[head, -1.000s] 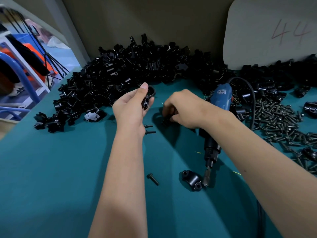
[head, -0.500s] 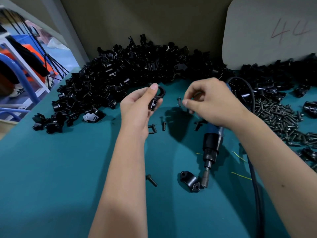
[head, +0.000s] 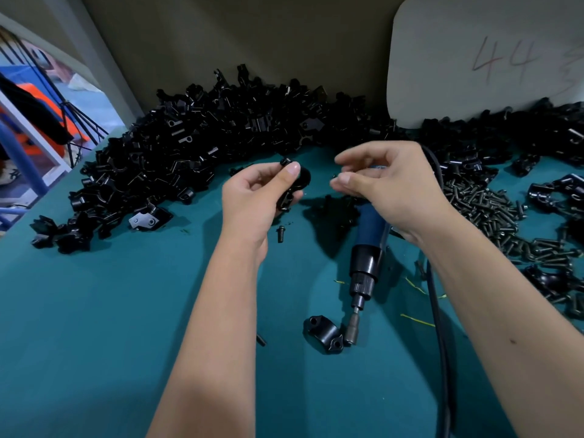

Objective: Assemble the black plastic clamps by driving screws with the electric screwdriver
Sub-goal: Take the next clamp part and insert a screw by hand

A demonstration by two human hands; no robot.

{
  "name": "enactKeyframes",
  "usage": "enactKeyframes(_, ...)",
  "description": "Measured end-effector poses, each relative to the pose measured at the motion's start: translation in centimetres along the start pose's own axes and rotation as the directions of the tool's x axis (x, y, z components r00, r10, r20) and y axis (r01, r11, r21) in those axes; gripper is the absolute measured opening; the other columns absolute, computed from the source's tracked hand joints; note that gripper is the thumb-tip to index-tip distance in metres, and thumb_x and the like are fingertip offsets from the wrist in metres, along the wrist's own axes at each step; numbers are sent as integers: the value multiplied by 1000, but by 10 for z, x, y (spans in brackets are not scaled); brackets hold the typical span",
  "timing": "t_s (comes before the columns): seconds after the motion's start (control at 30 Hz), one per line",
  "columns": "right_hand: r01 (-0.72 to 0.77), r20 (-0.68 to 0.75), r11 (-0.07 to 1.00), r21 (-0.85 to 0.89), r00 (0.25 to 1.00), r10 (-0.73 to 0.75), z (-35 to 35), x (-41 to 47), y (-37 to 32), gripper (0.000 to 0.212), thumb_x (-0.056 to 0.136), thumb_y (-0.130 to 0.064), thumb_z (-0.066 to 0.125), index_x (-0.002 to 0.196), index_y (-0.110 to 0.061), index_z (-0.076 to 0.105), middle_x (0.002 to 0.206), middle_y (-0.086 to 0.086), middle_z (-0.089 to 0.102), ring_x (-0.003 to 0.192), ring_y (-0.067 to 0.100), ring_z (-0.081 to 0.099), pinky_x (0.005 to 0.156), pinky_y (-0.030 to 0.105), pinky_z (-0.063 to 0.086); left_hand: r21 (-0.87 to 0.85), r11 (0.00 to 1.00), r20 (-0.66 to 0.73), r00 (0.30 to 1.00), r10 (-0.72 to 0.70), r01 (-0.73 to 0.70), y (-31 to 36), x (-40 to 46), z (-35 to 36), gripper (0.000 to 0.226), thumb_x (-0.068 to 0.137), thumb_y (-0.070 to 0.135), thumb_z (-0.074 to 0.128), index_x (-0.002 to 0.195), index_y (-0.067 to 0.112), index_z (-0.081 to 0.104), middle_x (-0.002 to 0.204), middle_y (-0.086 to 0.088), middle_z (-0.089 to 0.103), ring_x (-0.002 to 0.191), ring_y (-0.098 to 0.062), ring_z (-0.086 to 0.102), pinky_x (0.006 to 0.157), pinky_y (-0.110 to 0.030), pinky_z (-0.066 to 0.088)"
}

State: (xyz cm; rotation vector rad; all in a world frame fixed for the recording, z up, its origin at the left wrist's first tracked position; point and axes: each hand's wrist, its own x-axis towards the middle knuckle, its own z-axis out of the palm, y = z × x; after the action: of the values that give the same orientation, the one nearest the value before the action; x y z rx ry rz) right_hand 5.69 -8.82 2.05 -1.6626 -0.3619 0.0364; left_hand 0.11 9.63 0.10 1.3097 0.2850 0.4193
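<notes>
My left hand (head: 259, 197) holds a black plastic clamp (head: 295, 184) between thumb and fingers above the teal table (head: 94, 311). My right hand (head: 385, 181) hovers just right of it, thumb and forefinger pinching a small black screw (head: 335, 176). The blue electric screwdriver (head: 368, 248) lies on the table below my right hand, its bit pointing toward me. A separate black clamp half (head: 324, 333) rests beside the bit tip. One loose screw (head: 280, 233) lies under my left hand; another (head: 260, 339) peeks out beside my left forearm.
A large heap of black clamp parts (head: 205, 137) stretches along the back wall. A pile of screws (head: 486, 210) lies at the right, with more clamp parts (head: 556, 191) beyond. The screwdriver's black cable (head: 442, 343) runs toward me. A white board (head: 486, 52) leans at the back right.
My right hand rose from the table with a screw pinched in its fingers and now holds it near the clamp. My left hand turned the clamp slightly.
</notes>
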Motion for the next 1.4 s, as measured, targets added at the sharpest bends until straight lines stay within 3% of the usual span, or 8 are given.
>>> enactKeyframes(0.13, -24, 16, 999, 21, 1000, 24, -2, 2, 0, 30, 81, -7, 87, 107, -18, 77, 90, 1, 79, 93, 15, 77, 98, 37, 57, -37, 999, -12, 1000, 0, 0, 1, 2, -2, 10, 85, 17, 85, 89, 13, 77, 80, 2, 77, 71, -14, 74, 81, -33, 62)
enactKeyframes(0.27, 21, -57, 998, 60, 998, -17, -4, 3, -2, 12, 80, -9, 89, 87, -15, 81, 78, 4, 78, 76, 13, 74, 81, 26, 58, -58, 998, 16, 1000, 15, -14, 3, 0, 0, 7, 85, 15, 84, 82, 18, 78, 79, 3, 76, 70, -13, 73, 78, -30, 62)
enactKeyframes(0.47, 170, -82, 980, 103, 983, -161, 1, 2, -8, 9, 89, -13, 81, 93, -21, 83, 74, -8, 72, 66, 7, 54, 68, 21, 49, -39, 997, 116, 990, 75, -71, 3, -2, 3, 5, 88, 8, 79, 91, 10, 76, 82, 1, 75, 74, -15, 72, 74, -27, 60)
enactKeyframes(0.77, 179, -48, 976, 120, 983, -175, 7, -1, -4, 12, 81, -12, 88, 86, -11, 77, 75, 4, 77, 69, 14, 73, 62, 23, 55, 30, 982, 211, 961, 177, -187, -4, -5, 11, 14, 85, 5, 82, 97, 4, 74, 89, -2, 76, 80, -19, 73, 72, -30, 60)
enactKeyframes(1.03, 175, -103, 985, 13, 980, -172, 15, -3, -1, 14, 80, -24, 90, 77, -16, 78, 75, 5, 75, 65, 10, 65, 54, 24, 52, 68, 981, 242, 957, 161, -182, -6, -5, 11, 15, 86, 10, 82, 99, 5, 75, 91, -4, 78, 82, -19, 74, 78, -40, 63)
enactKeyframes(1.17, 227, -16, 958, -173, 972, -233, 16, -5, -10, 15, 94, -30, 77, 82, -22, 81, 74, 1, 74, 60, 9, 62, 56, 28, 53, 57, 986, 201, 969, 141, -155, -5, -4, 5, 15, 86, 7, 81, 99, 2, 75, 86, -2, 77, 76, -18, 74, 72, -31, 61)
enactKeyframes(1.27, 222, 40, 933, -285, 975, -220, 11, -3, -15, 28, 102, -38, 64, 92, -19, 82, 85, -2, 75, 69, 11, 67, 66, 37, 56, 46, 988, 165, 976, 139, -149, -3, -3, 1, 10, 87, 6, 80, 95, 4, 75, 84, -1, 77, 74, -17, 72, 68, -26, 59)
enactKeyframes(1.4, 268, 64, 895, -356, 963, -263, 9, -5, -14, 16, 99, -23, 70, 96, -13, 82, 89, -4, 71, 80, 13, 65, 75, 46, 58, 51, 989, 174, 977, 125, -136, -3, -6, 7, 5, 88, 5, 78, 90, 8, 75, 80, 3, 76, 75, -13, 71, 67, -25, 59)
